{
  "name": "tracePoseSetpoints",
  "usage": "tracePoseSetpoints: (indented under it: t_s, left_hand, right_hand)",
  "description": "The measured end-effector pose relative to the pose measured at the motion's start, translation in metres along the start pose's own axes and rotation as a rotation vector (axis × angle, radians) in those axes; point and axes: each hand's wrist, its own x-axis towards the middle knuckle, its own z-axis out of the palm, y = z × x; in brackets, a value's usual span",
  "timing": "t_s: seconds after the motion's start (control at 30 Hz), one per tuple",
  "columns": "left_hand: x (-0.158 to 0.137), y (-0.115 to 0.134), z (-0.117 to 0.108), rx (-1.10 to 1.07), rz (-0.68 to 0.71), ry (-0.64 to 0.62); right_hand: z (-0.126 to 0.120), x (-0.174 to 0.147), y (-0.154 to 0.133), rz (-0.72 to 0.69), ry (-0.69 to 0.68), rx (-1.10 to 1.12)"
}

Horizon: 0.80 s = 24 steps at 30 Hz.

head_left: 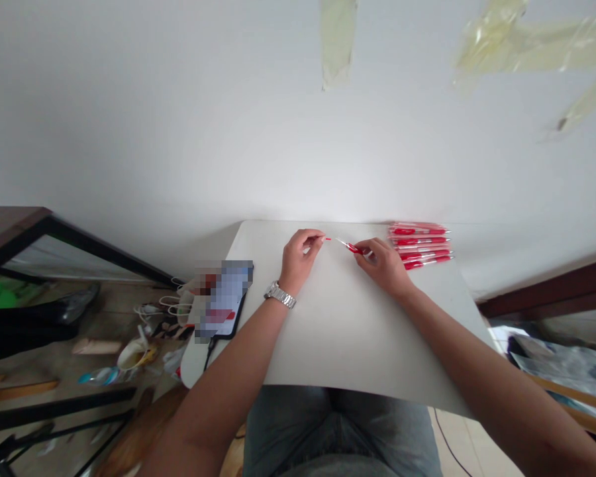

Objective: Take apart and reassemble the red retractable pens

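Above the white table, my left hand is closed in a pinch on a small red piece, whose end sticks out past the fingertips. A silver watch is on that wrist. Facing it, my right hand is closed around a red pen, with its pale, thin end pointing left. A small gap separates the red piece from that end. Just beyond my right hand lies a stack of red pens in clear wrapping. My right fingers hide the rest of the held pen.
A phone with a cable lies at the table's left edge. Behind the table rises a white wall with strips of tape. On the floor at left are a cup, a bottle and cords. Plastic bags lie at right.
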Motion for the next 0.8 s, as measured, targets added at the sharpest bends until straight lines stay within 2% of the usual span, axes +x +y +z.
tracePoseSetpoints:
  t_s: [0.13, 0.4, 0.8]
  left_hand:
    - [-0.0003, -0.0001, -0.0002, -0.031, -0.036, 0.001]
    - [-0.0005, -0.0002, 0.0003, 0.007, 0.037, -0.018]
    - [-0.002, 0.0007, 0.004, -0.054, -0.004, -0.038]
  right_hand:
    - [-0.0004, -0.0001, -0.0005, 0.007, -0.02, -0.004]
    - [-0.0004, -0.0008, -0.0011, -0.013, -0.033, -0.001]
    - [-0.0013, -0.0012, -0.0039, -0.029, -0.056, 0.009]
